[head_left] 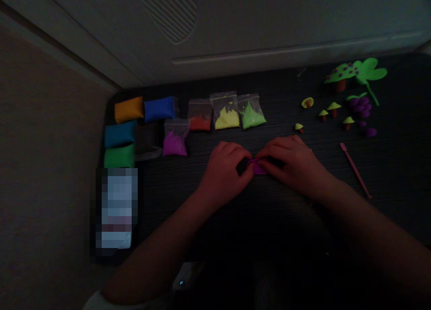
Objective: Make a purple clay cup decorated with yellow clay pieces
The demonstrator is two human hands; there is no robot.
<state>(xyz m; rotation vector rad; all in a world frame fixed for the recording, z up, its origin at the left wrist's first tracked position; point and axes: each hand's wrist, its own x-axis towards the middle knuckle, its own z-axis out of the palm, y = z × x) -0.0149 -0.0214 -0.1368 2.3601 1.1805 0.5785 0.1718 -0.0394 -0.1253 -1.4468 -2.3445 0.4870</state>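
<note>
Small purple piece [260, 166], near the middle of the scene, over the dark, ribbed tabletop [188, 179]; whether it also rests on that surface cannot be told. Left hand [226, 168] and right hand [292, 164] meet at it from either side; the thumb and fingertips of each are pinched on its edges, the lower fingers curled. To the right of the hands, a slender pink tool [355, 170] lies aslant; farther off stand or lie five little yellow-capped mushrooms [334, 107] with reddish-brown stems; beyond and right of them, a purple cluster [360, 107] topped with green, a larger green-capped mushroom [340, 73] dotted with purple, and a green petalled piece [370, 70] on a stalk. Far of the left hand, clear bags in a row hold red clay [200, 123], yellow clay [226, 120] and light green clay [252, 117]; a bag of magenta clay [175, 144] lies nearer and left; farther left, orange [129, 110], blue [160, 109], teal [120, 134], green [119, 156] and dark [147, 140] packets are grouped; nearest on that side, a pixelated object [117, 202].
</note>
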